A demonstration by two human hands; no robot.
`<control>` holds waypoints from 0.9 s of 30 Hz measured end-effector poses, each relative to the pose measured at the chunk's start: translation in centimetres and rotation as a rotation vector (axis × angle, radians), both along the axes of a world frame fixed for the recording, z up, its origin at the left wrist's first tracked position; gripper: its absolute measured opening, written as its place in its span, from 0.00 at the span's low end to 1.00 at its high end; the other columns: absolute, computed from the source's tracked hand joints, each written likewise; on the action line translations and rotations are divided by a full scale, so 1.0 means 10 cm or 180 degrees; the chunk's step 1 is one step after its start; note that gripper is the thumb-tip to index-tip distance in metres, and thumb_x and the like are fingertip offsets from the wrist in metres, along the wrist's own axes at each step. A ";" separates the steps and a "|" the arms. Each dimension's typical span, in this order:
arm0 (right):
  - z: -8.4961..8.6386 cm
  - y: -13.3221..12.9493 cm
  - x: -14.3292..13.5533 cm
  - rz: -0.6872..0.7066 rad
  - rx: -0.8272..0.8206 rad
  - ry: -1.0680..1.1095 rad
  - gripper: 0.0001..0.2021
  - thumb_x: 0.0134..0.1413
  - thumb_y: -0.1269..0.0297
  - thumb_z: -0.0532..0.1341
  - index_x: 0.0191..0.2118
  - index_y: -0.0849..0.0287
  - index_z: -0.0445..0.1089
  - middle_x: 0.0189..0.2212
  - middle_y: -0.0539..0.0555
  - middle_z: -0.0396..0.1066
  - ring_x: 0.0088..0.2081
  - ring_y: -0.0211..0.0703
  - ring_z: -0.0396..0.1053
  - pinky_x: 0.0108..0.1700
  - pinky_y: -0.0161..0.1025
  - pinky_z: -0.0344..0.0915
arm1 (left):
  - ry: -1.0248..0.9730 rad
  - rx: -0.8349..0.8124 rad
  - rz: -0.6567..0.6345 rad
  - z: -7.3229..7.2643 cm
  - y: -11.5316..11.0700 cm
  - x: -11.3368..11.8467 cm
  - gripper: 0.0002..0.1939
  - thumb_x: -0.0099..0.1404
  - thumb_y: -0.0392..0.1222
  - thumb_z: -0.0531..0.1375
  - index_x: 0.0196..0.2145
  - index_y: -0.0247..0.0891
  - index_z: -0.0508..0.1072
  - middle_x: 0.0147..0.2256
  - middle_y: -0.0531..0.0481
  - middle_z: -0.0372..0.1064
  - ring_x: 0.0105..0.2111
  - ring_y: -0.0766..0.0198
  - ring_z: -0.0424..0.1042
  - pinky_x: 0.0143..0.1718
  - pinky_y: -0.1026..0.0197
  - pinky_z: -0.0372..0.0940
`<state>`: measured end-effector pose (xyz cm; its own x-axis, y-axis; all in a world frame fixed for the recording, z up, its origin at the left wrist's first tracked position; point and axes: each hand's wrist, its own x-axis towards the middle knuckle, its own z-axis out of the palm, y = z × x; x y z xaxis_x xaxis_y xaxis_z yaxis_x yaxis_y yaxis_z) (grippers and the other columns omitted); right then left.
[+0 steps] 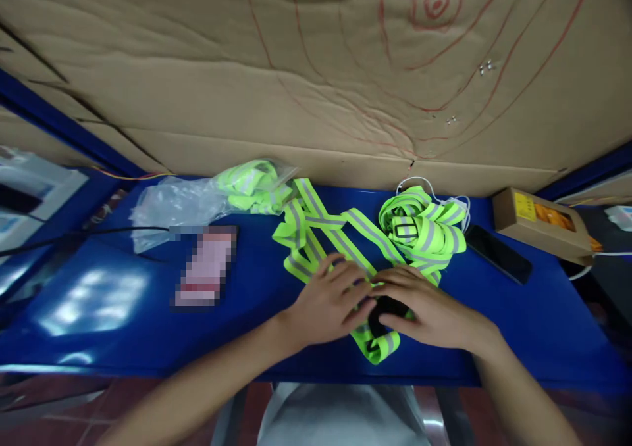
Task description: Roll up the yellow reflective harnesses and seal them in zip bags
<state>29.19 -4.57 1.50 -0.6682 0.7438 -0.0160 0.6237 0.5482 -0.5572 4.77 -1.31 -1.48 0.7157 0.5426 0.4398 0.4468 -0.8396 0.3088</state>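
Observation:
A bright yellow-green reflective strap [379,352] with a grey stripe lies near the table's front edge, its end looped. A black part [390,309] of it shows between my hands. My left hand [333,301] is closed over the strap from the left, its fingers bent and thumb near the black part. From the right, my right hand [422,308] has its fingers and thumb around the black part; the fingertips of both hands almost meet. Their grip is partly hidden. Loose strap lengths [316,225] spread beyond my hands, joining a heaped bundle [427,232] with a black buckle [405,230].
A clear plastic bag [180,202] holding more folded straps [251,186] lies at the back left. Closer is a phone with a blurred screen [206,268]. A dark phone [500,254] and a cardboard box [542,225] lie right. A cardboard panel [197,97] stands behind the blue table [276,341].

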 end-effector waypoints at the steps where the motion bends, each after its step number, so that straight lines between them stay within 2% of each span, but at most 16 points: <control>1: 0.01 -0.02 0.06 0.0041 -0.0120 -0.0050 0.22 0.64 0.59 0.65 0.61 0.52 0.68 0.59 0.57 0.71 0.60 0.51 0.67 0.64 0.54 0.61 | 0.0192 -0.0113 -0.0289 -0.02 -0.02 0.01 0.12 0.72 0.49 0.59 0.45 0.39 0.74 0.45 0.46 0.75 0.47 0.54 0.74 0.56 0.47 0.64; 2: 0.01 -0.03 0.11 0.0086 -0.0188 -0.0102 0.27 0.61 0.58 0.67 0.64 0.52 0.64 0.61 0.58 0.69 0.62 0.52 0.65 0.66 0.55 0.59 | 0.0391 -0.0241 -0.0518 -0.03 -0.03 0.02 0.14 0.72 0.51 0.59 0.46 0.39 0.74 0.45 0.45 0.75 0.46 0.54 0.74 0.52 0.49 0.66; 4: -0.02 -0.06 0.17 0.0119 -0.0204 -0.0209 0.34 0.58 0.60 0.69 0.67 0.53 0.60 0.63 0.59 0.67 0.63 0.55 0.64 0.67 0.58 0.56 | 0.0656 -0.0495 -0.0696 -0.05 -0.01 -0.01 0.15 0.72 0.52 0.59 0.44 0.38 0.74 0.45 0.44 0.74 0.46 0.54 0.73 0.48 0.52 0.67; 6: -0.06 -0.09 0.16 0.0058 -0.0172 -0.0299 0.32 0.57 0.61 0.70 0.66 0.53 0.62 0.62 0.59 0.67 0.62 0.56 0.65 0.65 0.59 0.55 | 0.0725 -0.0722 -0.0639 -0.02 0.01 -0.04 0.11 0.73 0.48 0.59 0.43 0.38 0.74 0.44 0.46 0.73 0.46 0.56 0.73 0.50 0.51 0.66; 8: -0.10 -0.11 0.11 -0.0005 -0.0162 -0.0337 0.30 0.57 0.62 0.70 0.63 0.53 0.65 0.58 0.58 0.69 0.58 0.56 0.67 0.63 0.59 0.57 | 0.0746 -0.0920 -0.0461 0.06 -0.01 -0.06 0.09 0.72 0.45 0.60 0.45 0.39 0.74 0.43 0.48 0.74 0.47 0.56 0.73 0.55 0.48 0.64; 11: -0.12 -0.12 0.02 0.0023 -0.0114 -0.0366 0.33 0.53 0.62 0.73 0.63 0.54 0.64 0.57 0.59 0.69 0.58 0.58 0.67 0.63 0.60 0.55 | 0.0903 -0.1037 -0.0093 0.17 -0.15 0.01 0.16 0.69 0.52 0.62 0.49 0.39 0.75 0.44 0.47 0.75 0.49 0.52 0.73 0.62 0.38 0.58; 14: -0.12 -0.13 -0.04 -0.0013 -0.0031 -0.0457 0.32 0.51 0.63 0.74 0.60 0.56 0.66 0.55 0.60 0.70 0.57 0.58 0.67 0.63 0.59 0.54 | 0.1184 -0.0929 0.0345 0.17 -0.37 0.18 0.26 0.65 0.61 0.63 0.47 0.35 0.77 0.43 0.43 0.76 0.48 0.47 0.73 0.63 0.34 0.56; 16: -0.10 -0.13 -0.07 -0.0023 -0.0017 -0.0510 0.29 0.51 0.64 0.74 0.58 0.56 0.68 0.53 0.58 0.71 0.55 0.56 0.67 0.63 0.57 0.54 | 0.1349 -0.0846 0.0618 0.13 -0.49 0.28 0.29 0.63 0.62 0.65 0.46 0.32 0.77 0.43 0.40 0.76 0.48 0.45 0.73 0.62 0.34 0.58; 20: -0.05 -0.14 -0.10 0.0040 -0.0009 -0.0577 0.27 0.52 0.63 0.74 0.57 0.55 0.68 0.52 0.56 0.71 0.54 0.55 0.67 0.62 0.55 0.55 | 0.1423 -0.0933 0.0860 0.10 -0.57 0.32 0.28 0.62 0.60 0.67 0.46 0.31 0.78 0.41 0.40 0.76 0.46 0.44 0.74 0.56 0.37 0.65; 24: 0.00 -0.18 -0.12 0.0134 -0.0194 -0.0547 0.29 0.52 0.60 0.74 0.59 0.54 0.67 0.53 0.56 0.71 0.54 0.55 0.67 0.62 0.55 0.56 | 0.1168 -0.1280 0.0816 0.12 -0.57 0.22 0.18 0.64 0.49 0.67 0.47 0.37 0.77 0.43 0.44 0.75 0.45 0.47 0.74 0.49 0.43 0.69; 27: 0.01 -0.21 -0.14 0.0181 -0.0235 -0.0577 0.30 0.52 0.62 0.73 0.60 0.55 0.66 0.56 0.56 0.69 0.56 0.56 0.66 0.63 0.56 0.56 | 0.1046 -0.1304 0.1019 0.08 -0.64 0.21 0.15 0.64 0.44 0.65 0.46 0.37 0.77 0.44 0.44 0.75 0.46 0.48 0.73 0.51 0.43 0.68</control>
<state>27.79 -6.65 1.64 -0.6903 0.6973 -0.1930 0.6866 0.5472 -0.4788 6.91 -7.66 -0.66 0.5521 0.8312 -0.0659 0.7837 -0.4903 0.3814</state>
